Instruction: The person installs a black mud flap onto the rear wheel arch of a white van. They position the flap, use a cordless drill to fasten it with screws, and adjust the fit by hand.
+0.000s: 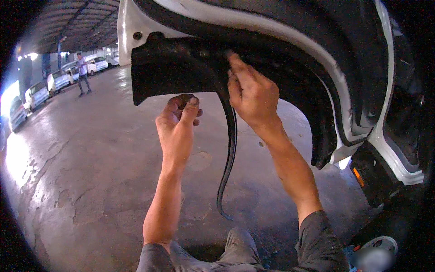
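Observation:
A dark panel (174, 75) spreads below a white vehicle body part (272, 28) in front of me. From the panel hangs a long black rubber strip (231, 149), its lower end curving toward the floor. My right hand (254, 93) is raised to the panel, beside the top of the strip. Its index finger points up against the dark surface, the tip blurred, while the other fingers are curled; what they grip is hidden. Just under the panel's lower edge, my left hand (179, 113) has its fingers curled and thumb pressed in. Whatever it pinches is too small to make out.
A curved black liner (312, 109) arches down on the right, near an orange reflector (358, 177). Lower right is a round pale object (387, 245), partly blurred. Grey concrete floor (104, 172) lies below. Far left, a person (83, 72) stands near parked vehicles (58, 80).

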`<action>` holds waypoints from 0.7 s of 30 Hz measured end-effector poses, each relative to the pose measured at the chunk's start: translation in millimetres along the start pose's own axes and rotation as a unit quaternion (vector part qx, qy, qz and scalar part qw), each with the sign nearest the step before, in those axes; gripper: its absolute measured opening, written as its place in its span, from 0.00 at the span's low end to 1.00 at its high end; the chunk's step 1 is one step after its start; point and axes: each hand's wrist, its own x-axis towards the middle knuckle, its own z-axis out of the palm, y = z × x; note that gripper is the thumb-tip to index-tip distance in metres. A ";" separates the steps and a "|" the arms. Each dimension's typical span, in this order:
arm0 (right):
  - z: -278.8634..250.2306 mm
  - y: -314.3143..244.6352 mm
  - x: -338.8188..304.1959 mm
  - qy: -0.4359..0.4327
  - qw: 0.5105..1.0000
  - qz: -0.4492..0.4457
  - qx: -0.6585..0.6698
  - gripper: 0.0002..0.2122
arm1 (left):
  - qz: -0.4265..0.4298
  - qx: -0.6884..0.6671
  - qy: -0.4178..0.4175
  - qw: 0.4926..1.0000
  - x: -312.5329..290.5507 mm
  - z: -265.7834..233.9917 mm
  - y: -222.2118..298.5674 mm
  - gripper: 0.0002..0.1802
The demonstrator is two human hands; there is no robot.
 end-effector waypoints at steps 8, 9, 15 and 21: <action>-12.4 0.0 -3.1 -0.010 0.995 -0.075 -0.072 0.19 | -0.007 0.013 0.007 1.000 -4.0 1.0 3.5 0.16; -14.5 4.0 -5.4 -0.005 0.995 -0.077 -0.062 0.19 | -0.001 0.018 0.006 1.000 -4.4 4.0 4.3 0.16; -23.9 7.0 -1.6 -0.028 0.997 -0.063 -0.037 0.20 | 0.168 0.136 0.025 0.976 -4.8 18.6 20.1 0.14; -68.8 23.3 -109.3 -0.102 0.994 0.019 0.028 0.16 | 0.272 0.462 -0.076 0.840 12.1 39.3 53.6 0.23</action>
